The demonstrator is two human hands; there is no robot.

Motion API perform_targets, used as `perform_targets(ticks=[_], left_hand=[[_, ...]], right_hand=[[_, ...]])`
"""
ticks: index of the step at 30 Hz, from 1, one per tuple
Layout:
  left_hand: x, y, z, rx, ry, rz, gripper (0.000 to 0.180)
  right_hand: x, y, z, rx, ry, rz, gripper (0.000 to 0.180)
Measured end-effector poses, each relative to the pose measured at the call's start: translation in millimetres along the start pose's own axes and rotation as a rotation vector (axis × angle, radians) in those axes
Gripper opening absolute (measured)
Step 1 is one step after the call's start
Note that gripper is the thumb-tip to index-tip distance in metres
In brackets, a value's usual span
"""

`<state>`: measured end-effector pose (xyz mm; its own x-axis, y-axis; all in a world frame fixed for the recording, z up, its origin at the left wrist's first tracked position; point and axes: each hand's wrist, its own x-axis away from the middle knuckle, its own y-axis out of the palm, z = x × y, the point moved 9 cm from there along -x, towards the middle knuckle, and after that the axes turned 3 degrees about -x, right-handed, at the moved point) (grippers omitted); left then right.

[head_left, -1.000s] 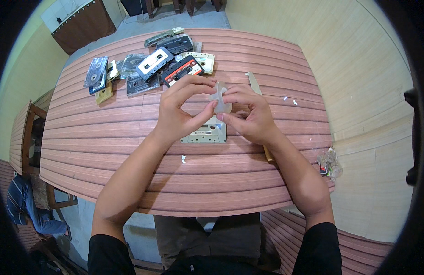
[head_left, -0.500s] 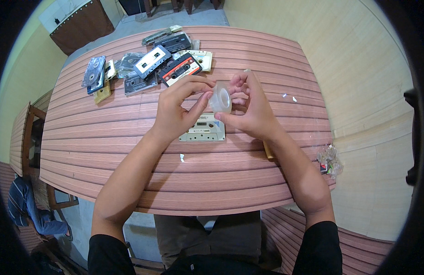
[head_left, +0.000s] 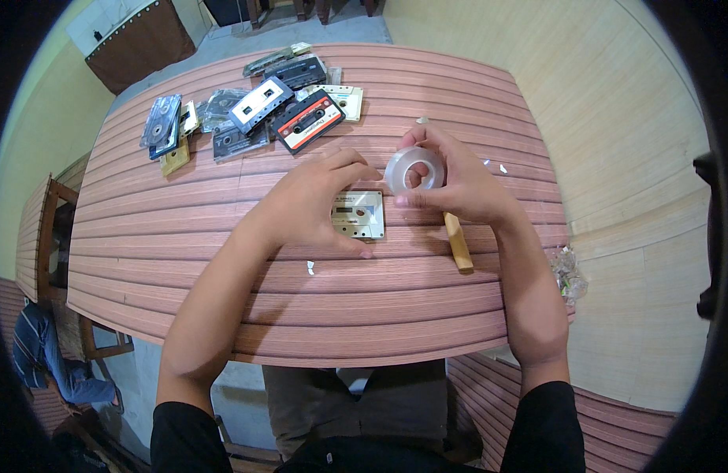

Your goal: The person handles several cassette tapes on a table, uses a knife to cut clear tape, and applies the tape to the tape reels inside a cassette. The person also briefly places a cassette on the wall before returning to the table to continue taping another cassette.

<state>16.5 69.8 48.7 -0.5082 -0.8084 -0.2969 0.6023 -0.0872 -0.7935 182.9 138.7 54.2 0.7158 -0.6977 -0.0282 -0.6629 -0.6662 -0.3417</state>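
A roll of clear tape is held between the thumb and fingers of my right hand, a little above the table. My left hand hovers around the left side of a cream cassette tape, its thumb and fingers spread apart and partly covering it. The cassette lies flat on the table, and I cannot tell whether the hand touches it. Just below my right hand rests a narrow yellow wooden-looking piece.
A heap of cassettes in several colours lies at the far left of the striped table. Small white scraps are scattered about. Crumpled clear plastic sits by the right edge, near the wall. A person is seated at lower left.
My left hand has let go of the tape roll and moved down to the cassette, opening wide. My right hand has carried the roll to the right, uncovering the yellow piece.
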Motion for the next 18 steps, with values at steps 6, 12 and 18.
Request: perform_targets(ticks=[6,12,18], left_hand=[[3,0,1,0.187,-0.077,0.032,0.091],[2,8,-27,0.434,-0.282,0.033,0.047],[6,15,-44,0.612,-0.409,0.082,0.024]], right_hand=[[-3,10,9,-0.059,0.031,-0.064,0.037],[-6,13,12,-0.146,0.000,-0.041,0.034],[-9,10,15,-0.157,-0.047,0.036,0.036]])
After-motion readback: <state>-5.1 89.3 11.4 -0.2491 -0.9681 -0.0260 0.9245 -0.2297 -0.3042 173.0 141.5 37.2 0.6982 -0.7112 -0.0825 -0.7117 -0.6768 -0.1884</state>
